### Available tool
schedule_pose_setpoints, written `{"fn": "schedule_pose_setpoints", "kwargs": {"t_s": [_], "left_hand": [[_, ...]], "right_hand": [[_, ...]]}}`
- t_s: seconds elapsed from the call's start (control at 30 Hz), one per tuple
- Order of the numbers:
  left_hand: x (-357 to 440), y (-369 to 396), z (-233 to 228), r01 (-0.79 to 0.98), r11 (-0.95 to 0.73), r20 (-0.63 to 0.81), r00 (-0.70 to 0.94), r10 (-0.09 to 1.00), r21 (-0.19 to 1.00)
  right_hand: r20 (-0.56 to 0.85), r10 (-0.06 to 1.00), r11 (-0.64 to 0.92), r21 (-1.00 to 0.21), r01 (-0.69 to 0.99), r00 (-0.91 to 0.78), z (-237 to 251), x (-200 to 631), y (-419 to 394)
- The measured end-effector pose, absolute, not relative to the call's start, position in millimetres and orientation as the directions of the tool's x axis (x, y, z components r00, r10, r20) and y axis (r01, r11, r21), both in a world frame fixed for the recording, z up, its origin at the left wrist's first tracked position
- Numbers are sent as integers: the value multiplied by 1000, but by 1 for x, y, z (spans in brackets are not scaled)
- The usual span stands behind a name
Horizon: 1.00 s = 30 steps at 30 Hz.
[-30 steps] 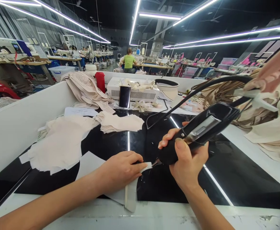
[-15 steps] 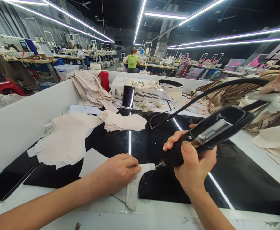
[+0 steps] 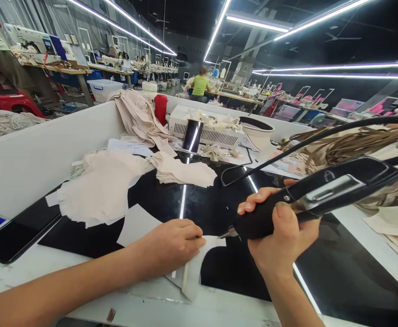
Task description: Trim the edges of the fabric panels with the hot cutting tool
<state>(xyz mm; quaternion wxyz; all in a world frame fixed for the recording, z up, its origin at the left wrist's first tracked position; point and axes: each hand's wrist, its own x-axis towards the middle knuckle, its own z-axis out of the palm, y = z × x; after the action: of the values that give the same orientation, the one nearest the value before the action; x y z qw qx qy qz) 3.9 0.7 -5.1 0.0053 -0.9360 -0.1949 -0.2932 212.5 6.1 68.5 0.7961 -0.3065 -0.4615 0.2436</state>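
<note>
Left hand [image 3: 171,245] lies flat, fingers spread, pinning a thin white fabric piece [image 3: 194,268] on the black tabletop [image 3: 321,268] at the near edge; right hand [image 3: 282,240] grips a corded cutting tool [image 3: 308,197], tip touching the fabric. The fabric looks light, limp, likely to slip; best held pressed flat near the tip

Your left hand [image 3: 171,247] lies palm down, fingers flat and together, forearm stretched in from the lower left. Your right hand [image 3: 282,238] is curled in a fist-like grip, thumb on top, wrist bent upward.
</note>
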Motion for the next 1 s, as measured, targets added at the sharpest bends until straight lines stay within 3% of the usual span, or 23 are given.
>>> {"fn": "schedule_pose_setpoints", "kwargs": {"t_s": [0.5, 1.0], "left_hand": [[5, 3, -4, 332, -943, 514, 813, 273, -24], [4, 0, -1, 369, -929, 545, 772, 327, 35]], "right_hand": [[567, 695, 674, -728, -126, 442, 66, 205, 10], [560, 659, 679, -730, -77, 503, 68, 217, 9]]}}
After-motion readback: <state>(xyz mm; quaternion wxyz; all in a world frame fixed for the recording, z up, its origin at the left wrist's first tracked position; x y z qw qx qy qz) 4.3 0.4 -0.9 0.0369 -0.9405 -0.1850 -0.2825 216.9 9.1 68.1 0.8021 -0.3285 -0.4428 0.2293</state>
